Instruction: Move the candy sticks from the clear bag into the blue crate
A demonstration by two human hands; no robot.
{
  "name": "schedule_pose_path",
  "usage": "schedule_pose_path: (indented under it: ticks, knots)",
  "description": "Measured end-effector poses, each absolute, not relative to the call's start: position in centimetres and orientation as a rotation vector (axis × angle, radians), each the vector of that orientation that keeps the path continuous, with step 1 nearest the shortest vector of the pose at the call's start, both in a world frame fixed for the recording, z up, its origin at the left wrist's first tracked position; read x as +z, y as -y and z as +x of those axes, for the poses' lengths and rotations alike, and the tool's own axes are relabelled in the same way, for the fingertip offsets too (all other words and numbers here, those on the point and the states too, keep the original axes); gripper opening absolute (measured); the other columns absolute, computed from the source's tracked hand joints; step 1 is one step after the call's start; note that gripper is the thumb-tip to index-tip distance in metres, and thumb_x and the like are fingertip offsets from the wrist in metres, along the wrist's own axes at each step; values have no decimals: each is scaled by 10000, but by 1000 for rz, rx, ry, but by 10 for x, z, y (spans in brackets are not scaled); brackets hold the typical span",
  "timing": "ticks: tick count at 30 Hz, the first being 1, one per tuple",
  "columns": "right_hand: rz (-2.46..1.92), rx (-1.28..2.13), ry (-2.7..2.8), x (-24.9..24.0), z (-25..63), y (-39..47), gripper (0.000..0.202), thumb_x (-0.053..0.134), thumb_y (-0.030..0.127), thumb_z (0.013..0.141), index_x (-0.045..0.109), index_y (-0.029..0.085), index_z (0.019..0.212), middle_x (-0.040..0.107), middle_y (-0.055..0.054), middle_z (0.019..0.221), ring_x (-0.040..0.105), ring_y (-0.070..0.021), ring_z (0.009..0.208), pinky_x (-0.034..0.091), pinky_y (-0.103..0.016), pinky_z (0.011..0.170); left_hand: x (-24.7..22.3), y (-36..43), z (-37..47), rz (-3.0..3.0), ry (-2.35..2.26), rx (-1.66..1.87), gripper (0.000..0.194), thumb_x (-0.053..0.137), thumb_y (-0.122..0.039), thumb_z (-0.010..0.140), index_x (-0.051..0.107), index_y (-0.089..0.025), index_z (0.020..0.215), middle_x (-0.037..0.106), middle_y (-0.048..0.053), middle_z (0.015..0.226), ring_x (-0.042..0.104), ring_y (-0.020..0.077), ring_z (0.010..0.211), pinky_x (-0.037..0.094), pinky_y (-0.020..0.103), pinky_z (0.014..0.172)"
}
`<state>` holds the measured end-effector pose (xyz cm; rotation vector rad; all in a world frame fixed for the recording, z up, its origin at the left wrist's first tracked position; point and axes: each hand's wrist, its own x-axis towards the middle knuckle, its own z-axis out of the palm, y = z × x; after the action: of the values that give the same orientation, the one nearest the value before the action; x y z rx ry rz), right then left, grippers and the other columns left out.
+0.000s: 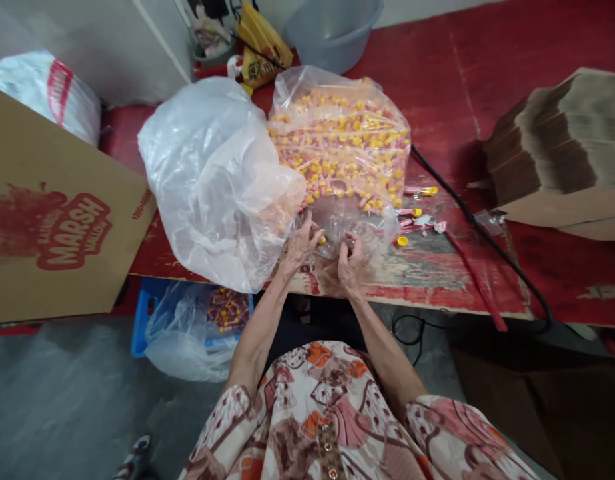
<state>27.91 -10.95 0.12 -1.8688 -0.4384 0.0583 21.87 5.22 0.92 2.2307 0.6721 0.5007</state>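
Observation:
A clear plastic bag (342, 143) full of small pink pieces with yellow caps lies on the worn red table (432, 270). At its near edge, my left hand (303, 245) has its fingers bent together beside a yellow-capped piece (322, 240); what they grip, if anything, is too small to name. My right hand (351, 260) rests at the clear film of the bag's mouth, fingers curled, and whether it pinches the film is unclear. A whitish plastic bag (222, 173) lies to the left, against the full one.
Loose yellow-capped pieces (402, 241) and a black cable (467, 210) are right of the bag. Stacked cardboard (562, 153) stands far right, a printed carton (52, 220) left. Below the edge sits a blue crate (142, 320); a basin (332, 33) is behind.

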Motion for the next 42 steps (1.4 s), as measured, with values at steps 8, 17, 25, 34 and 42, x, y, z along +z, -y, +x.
schedule_pose_path:
  ticks: [8, 17, 25, 34, 42]
  knots:
    - [-1825, 73, 397, -4, 278, 106, 389, 442, 415, 1040, 660, 222, 1297, 749, -144, 1284, 698, -263, 1207, 559, -475, 1129, 4, -16, 219, 2547, -436, 530, 84, 611, -215, 1043, 634, -254, 972, 687, 78, 990, 668, 264, 1015, 548, 367, 972]
    - [-1848, 128, 389, -3, 277, 108, 473, 424, 489, 1067, 622, 216, 1399, 751, -157, 1314, 719, -267, 1178, 567, -468, 1103, 4, -19, 217, 2427, -519, 751, 107, 571, -202, 1043, 642, -249, 977, 682, 93, 1003, 668, 266, 1017, 563, 410, 979]
    - [-1949, 165, 436, 3, 278, 113, 508, 415, 534, 1070, 638, 218, 1399, 756, -154, 1307, 725, -269, 1157, 568, -437, 1057, -7, -4, 229, 2412, -535, 685, 135, 589, -172, 1013, 687, -238, 1078, 705, 101, 1087, 696, 281, 1068, 585, 406, 979]
    - [-1907, 148, 416, -5, 278, 107, 505, 427, 562, 1062, 664, 213, 1341, 769, -145, 1268, 727, -261, 1128, 569, -443, 1058, -17, 10, 234, 2528, -546, 670, 303, 547, -151, 1068, 693, -210, 1327, 766, 117, 1207, 746, 275, 1134, 611, 406, 1024]
    - [-1865, 162, 449, -5, 280, 109, 475, 470, 514, 1033, 673, 197, 1322, 777, -151, 1237, 728, -277, 1123, 577, -474, 1071, -20, 13, 235, 2703, -484, 657, 326, 471, -249, 1157, 677, -165, 1396, 769, 153, 1269, 740, 268, 1217, 594, 458, 1135]
